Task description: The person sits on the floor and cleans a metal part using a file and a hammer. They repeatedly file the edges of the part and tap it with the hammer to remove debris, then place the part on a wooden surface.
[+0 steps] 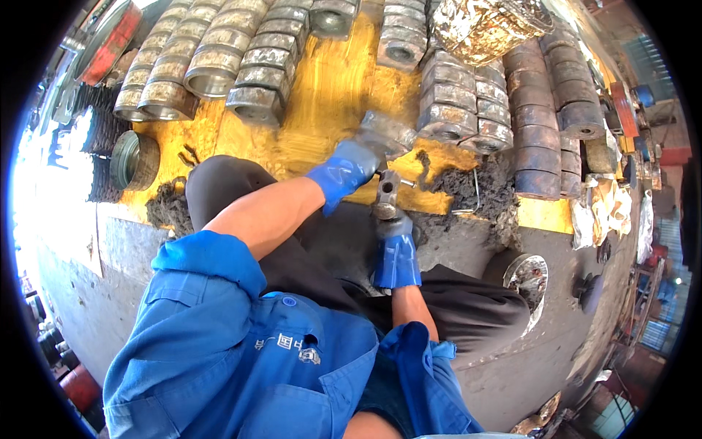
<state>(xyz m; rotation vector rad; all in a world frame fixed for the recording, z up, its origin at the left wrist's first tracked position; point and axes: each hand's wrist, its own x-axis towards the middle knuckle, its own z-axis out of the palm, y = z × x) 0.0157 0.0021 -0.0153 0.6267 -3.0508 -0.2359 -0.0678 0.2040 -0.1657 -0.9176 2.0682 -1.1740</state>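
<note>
My left hand [345,172], in a blue rubber glove, reaches from the left to a grey metal block [389,133] on the yellow floor. Its fingers are curled closed at the block's near side, and what they grip is hidden behind the glove. Just to the right and nearer to me, my right hand [397,249], also in a blue glove with a dark, dirty palm area, closes round a hammer. The hammer's steel head [387,192] stands up between both hands, close to the left fingers. Most of its handle is hidden.
Rows of dirty metal blocks [267,69] and rusty cylinders [537,139] stand ahead. A green ring [135,161] lies left. Dark grime heaps [490,194] and a bent metal rod [477,192] lie right of my hands. A can [528,282] sits by my right knee.
</note>
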